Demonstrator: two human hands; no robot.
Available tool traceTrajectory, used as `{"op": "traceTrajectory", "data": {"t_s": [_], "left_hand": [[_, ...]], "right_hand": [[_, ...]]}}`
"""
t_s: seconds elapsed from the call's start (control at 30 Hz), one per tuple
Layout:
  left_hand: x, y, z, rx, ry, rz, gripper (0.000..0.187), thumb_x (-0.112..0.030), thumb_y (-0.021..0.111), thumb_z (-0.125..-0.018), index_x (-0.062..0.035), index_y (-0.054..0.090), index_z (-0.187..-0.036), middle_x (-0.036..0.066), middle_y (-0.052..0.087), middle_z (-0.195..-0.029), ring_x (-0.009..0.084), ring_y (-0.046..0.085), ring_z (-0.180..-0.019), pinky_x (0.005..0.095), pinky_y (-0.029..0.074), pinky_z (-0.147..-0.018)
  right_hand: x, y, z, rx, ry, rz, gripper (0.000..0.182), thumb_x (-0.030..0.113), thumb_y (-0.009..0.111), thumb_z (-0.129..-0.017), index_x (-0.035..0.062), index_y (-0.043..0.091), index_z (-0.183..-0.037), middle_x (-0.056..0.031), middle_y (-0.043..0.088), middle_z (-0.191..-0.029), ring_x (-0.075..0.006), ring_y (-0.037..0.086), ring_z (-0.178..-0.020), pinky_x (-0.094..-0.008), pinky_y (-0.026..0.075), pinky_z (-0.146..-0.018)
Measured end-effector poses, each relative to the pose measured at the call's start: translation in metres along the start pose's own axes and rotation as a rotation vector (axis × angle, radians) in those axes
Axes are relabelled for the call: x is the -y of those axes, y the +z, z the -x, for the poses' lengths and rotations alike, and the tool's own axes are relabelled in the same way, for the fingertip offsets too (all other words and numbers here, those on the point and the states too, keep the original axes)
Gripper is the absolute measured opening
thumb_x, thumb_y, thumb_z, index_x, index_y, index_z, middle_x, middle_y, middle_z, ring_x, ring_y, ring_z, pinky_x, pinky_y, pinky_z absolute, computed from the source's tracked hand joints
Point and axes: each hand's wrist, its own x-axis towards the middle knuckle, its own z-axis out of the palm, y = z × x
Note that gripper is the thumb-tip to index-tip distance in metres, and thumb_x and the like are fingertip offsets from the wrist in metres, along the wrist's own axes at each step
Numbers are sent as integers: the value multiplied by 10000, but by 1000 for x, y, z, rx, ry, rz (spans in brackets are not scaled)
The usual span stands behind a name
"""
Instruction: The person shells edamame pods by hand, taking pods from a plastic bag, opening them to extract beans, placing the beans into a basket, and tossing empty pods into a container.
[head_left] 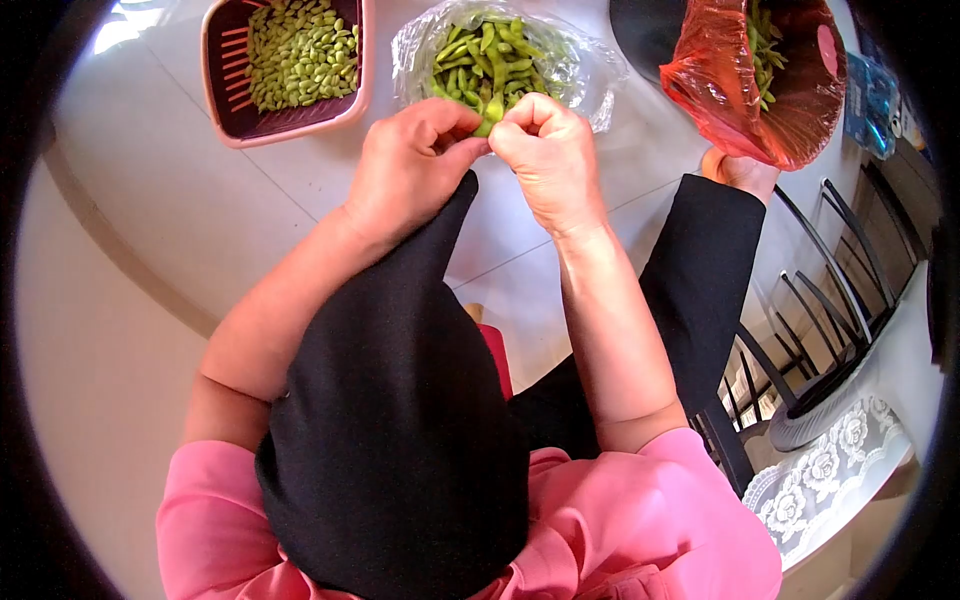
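Between my two hands is a green soybean pod [485, 128], its lower end pinched by fingers of both. My left hand [412, 165] grips it from the left, thumb and forefinger together. From the right, my right hand [552, 165] closes on it with curled fingers, part of the pod hidden behind them. Just beyond lies a clear plastic bag [585, 75], open and spread, with many green pods [490, 58] in it. To the left stands a pink basket [285, 136] holding a heap of shelled green beans [305, 55].
A red plastic bag [700, 85] with more pods [763, 60] stands at the upper right, beside my foot [745, 172]. A blue package [872, 105] lies beyond it. Dark chair bars [830, 290] and white lace [825, 470] are at the right, over the tiled floor [150, 190].
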Motion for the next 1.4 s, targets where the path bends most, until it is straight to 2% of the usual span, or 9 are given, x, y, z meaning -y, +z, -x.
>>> {"op": "traceTrajectory", "data": {"t_s": [0.17,0.4,0.47,0.63,0.83,0.97,1.13,1.23,1.4], "left_hand": [[-4,-5,-1,120,-425,585,142,-141,642,-823,1,638,-836,22,601,-688,75,551,-621,204,449,-571],[4,-14,5,380,-631,1164,161,-154,536,-898,-16,618,-896,8,579,-656,50,496,-555,181,398,-507],[8,-11,5,382,-623,1105,167,-173,540,-899,-23,613,-909,7,579,-663,46,492,-558,181,397,-511],[12,2,5,199,-410,664,146,-160,576,-882,-21,617,-904,-20,583,-722,37,494,-584,172,394,-518],[8,-3,5,190,-397,404,156,-160,620,-853,-8,623,-889,-19,588,-689,38,490,-572,186,398,-520],[4,-3,3,147,-342,369,166,-164,627,-848,-2,620,-884,1,600,-675,45,514,-577,184,412,-515],[-11,-6,1,170,-520,515,192,-167,614,-854,24,628,-854,42,622,-697,56,545,-585,194,439,-495],[-5,-5,5,150,-395,623,190,-160,602,-863,28,627,-873,48,633,-735,59,561,-605,199,455,-506],[3,-6,8,173,-453,701,174,-160,598,-868,10,629,-891,45,628,-742,62,553,-600,198,452,-506]], "right_hand": [[-2,0,3,7,51,-206,107,39,619,-726,54,539,-658,24,524,-627,-25,419,-548,-190,337,-469],[-3,-20,1,338,446,-756,105,75,562,-772,95,493,-695,-1,490,-641,-28,342,-487,-165,240,-402],[-5,-21,1,358,460,-735,74,96,553,-784,88,502,-731,-9,503,-669,-31,356,-497,-173,256,-408],[-2,0,14,27,101,-135,158,189,612,-832,36,575,-835,21,531,-703,-24,429,-560,-177,337,-488],[-7,-9,17,47,97,-144,125,147,612,-849,23,624,-839,40,550,-685,-19,465,-607,-171,378,-551],[-1,0,22,-20,10,-68,112,122,610,-844,11,624,-832,22,570,-672,-28,482,-605,-186,395,-544],[-4,18,26,-251,-227,48,98,81,605,-837,-4,598,-787,-11,585,-696,-54,507,-589,-214,423,-540],[-9,21,25,-256,-247,15,95,68,601,-834,-2,589,-772,-17,563,-719,-65,514,-608,-216,427,-543],[-2,21,26,-167,-240,75,117,108,579,-871,-8,588,-859,0,585,-742,-52,501,-645,-196,411,-588]]}}
